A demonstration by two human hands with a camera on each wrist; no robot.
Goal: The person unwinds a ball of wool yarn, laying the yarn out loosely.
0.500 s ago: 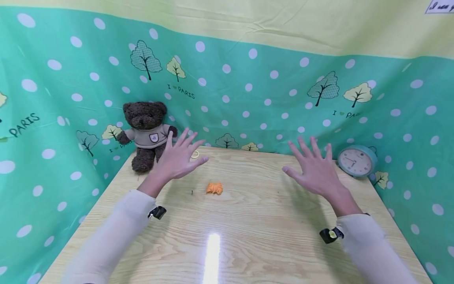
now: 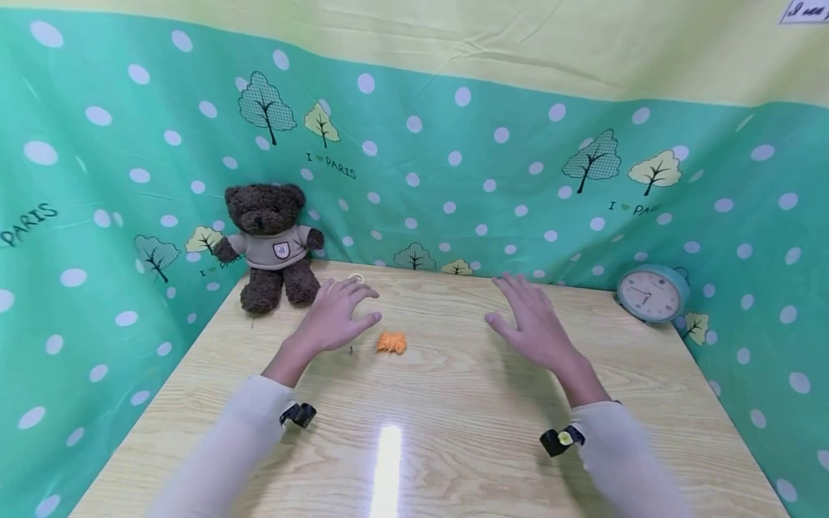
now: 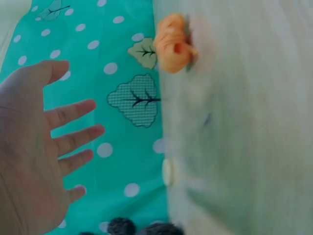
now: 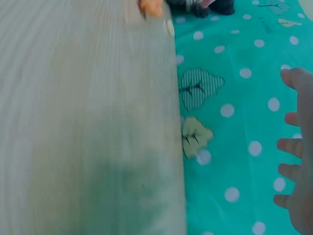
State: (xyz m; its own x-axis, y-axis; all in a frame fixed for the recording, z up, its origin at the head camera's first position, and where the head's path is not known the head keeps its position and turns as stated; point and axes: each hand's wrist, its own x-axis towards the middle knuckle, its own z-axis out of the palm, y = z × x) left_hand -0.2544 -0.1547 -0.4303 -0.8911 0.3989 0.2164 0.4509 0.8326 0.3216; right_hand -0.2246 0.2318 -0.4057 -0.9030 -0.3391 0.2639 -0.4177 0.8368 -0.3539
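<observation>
A small bundle of orange yarn (image 2: pixel 391 342) lies on the wooden table, between the two hands in the head view. The left hand (image 2: pixel 338 314) hovers to its left with fingers spread loosely, holding nothing. To the right of the yarn, farther off, the right hand (image 2: pixel 532 321) is held above the table with its fingers extended and nothing in them. A pale ring (image 2: pixel 356 277) lies near the table's back edge, just beyond the left fingertips. The left wrist view shows the left palm (image 3: pixel 29 147) apart from the yarn (image 3: pixel 173 44); the right wrist view shows bare fingers (image 4: pixel 291 147).
A dark brown teddy bear (image 2: pixel 267 244) in a grey shirt sits at the back left. At the back right stands a round teal clock (image 2: pixel 651 293). A tiny dark piece (image 2: pixel 351 350) lies left of the yarn. Green dotted cloth (image 2: pixel 414 180) hangs around the table (image 2: pixel 466 432).
Both hands have come lower and closer together; the right hand has moved left toward the yarn, the left slightly right. Their fingers are less spread. The yarn, bear and clock have stayed in place.
</observation>
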